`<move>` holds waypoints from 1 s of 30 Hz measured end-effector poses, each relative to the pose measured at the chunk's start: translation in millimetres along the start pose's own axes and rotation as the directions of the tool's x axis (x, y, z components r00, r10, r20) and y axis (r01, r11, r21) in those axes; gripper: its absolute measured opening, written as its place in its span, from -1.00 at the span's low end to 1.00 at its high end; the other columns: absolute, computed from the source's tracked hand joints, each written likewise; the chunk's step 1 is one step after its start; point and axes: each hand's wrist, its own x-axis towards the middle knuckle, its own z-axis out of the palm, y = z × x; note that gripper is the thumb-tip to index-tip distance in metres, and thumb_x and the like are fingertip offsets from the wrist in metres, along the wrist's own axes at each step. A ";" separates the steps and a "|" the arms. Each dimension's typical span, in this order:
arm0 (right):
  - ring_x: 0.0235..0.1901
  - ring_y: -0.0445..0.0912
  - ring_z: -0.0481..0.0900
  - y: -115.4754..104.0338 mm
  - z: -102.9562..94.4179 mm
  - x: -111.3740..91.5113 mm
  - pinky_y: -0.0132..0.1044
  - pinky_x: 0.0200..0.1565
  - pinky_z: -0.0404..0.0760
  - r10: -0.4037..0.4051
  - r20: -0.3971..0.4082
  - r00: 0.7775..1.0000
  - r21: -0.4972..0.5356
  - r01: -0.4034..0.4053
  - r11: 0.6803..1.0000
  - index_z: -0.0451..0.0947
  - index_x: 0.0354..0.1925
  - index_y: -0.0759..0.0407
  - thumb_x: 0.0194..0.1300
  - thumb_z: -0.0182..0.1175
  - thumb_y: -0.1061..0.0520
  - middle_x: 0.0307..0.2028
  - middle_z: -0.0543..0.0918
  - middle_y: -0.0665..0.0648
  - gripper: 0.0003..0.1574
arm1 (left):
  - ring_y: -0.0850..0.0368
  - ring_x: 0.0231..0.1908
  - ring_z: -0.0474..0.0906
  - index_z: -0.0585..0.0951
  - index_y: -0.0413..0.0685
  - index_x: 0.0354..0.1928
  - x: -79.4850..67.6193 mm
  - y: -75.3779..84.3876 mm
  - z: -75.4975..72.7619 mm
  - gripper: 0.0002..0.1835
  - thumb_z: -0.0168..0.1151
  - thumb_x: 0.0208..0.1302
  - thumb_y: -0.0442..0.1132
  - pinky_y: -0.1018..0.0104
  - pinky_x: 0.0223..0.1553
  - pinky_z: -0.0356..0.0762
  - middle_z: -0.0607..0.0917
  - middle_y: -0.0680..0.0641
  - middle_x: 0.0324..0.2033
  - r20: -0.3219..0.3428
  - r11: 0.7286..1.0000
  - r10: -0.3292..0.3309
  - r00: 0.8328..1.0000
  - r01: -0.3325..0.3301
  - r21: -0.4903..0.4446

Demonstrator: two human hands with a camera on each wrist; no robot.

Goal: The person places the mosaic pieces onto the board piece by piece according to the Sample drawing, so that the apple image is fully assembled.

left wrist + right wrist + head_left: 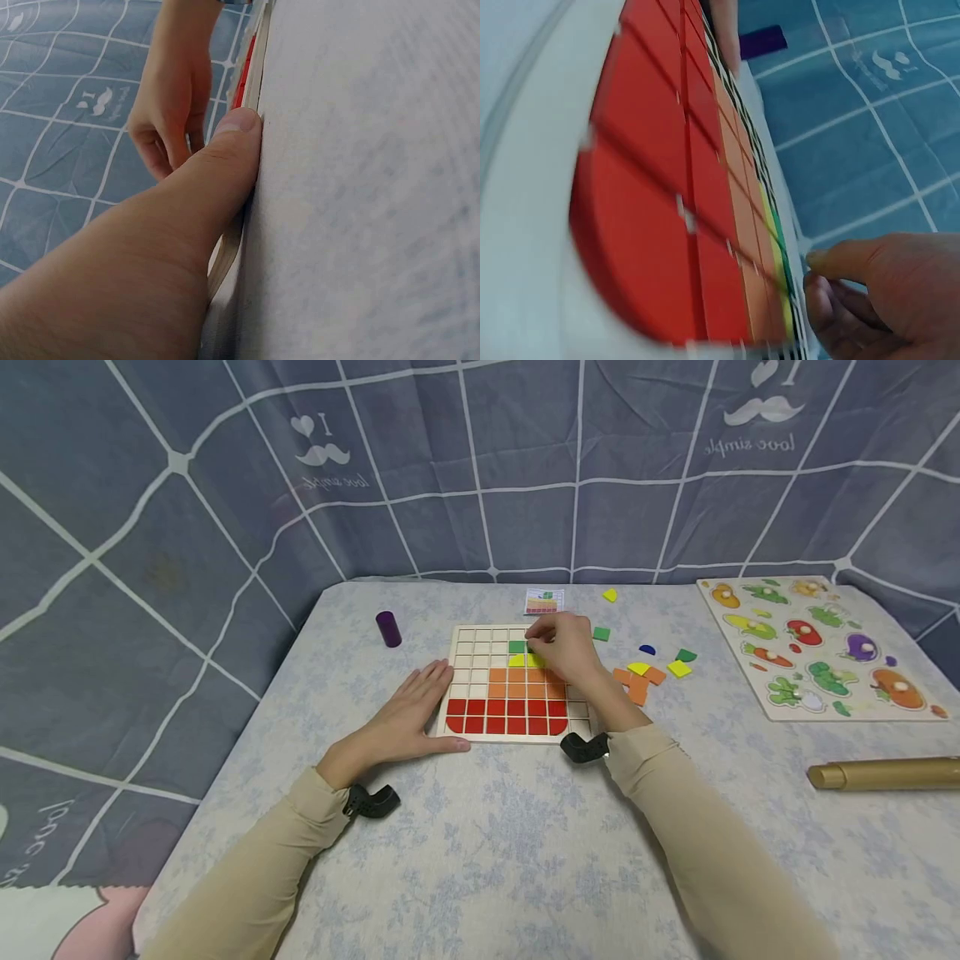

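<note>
In the head view, my left hand (408, 714) lies spread against the grid board (465, 662); my right hand (566, 647) curls over it beside a green tile (517, 647), seemingly placing another. Right wrist: fingertips (826, 259) bunched (holding anything? can't tell); next calls for neat alignment

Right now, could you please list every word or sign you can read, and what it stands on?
"love simple", mirrored: on the curtain, at right.
"I", with heart and moustache signs: same curtain, left and right.
Other curtain lettering: too blurred to read surely.
Small card: any print too small.
</note>
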 end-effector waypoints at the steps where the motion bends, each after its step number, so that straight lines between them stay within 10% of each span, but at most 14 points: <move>1: -0.18 0.14 0.75 2.5 -3.8 -1.3 0.00 0.00 0.70 0.006 -0.003 1.000 0.006 -0.006 1.000 0.80 -0.11 0.34 0.43 0.30 0.29 -0.22 0.81 0.31 -0.82 | -0.17 0.69 -0.24 -0.12 -0.32 0.67 -0.1 -0.4 -0.1 0.33 0.44 0.23 0.30 -0.10 0.70 -0.28 -0.12 -0.29 0.69 -0.003 1.000 0.003 1.000 -0.003 -0.001; 15: 0.04 0.24 0.64 43.2 -51.8 -4.4 0.13 0.13 0.65 0.158 -0.052 0.986 -0.235 -0.166 0.958 0.70 0.09 0.40 0.42 0.30 0.30 0.03 0.74 0.40 -0.68 | -0.15 0.70 -0.26 -0.12 -0.30 0.68 -2.0 -2.9 -0.9 0.33 0.44 0.23 0.31 -0.09 0.70 -0.27 -0.12 -0.28 0.69 -0.005 1.000 0.004 1.000 -0.004 0.003; 30: 0.05 0.24 0.69 50.2 -61.3 -1.9 0.12 0.16 0.65 0.127 -0.064 0.990 -0.250 -0.139 0.958 0.67 0.10 0.40 0.37 0.33 0.30 0.01 0.76 0.40 -0.65 | -0.14 0.70 -0.27 -0.10 -0.33 0.67 -1.7 0.5 -1.1 0.32 0.43 0.24 0.31 -0.08 0.70 -0.29 -0.12 -0.29 0.69 -0.002 1.000 0.004 1.000 -0.004 -0.001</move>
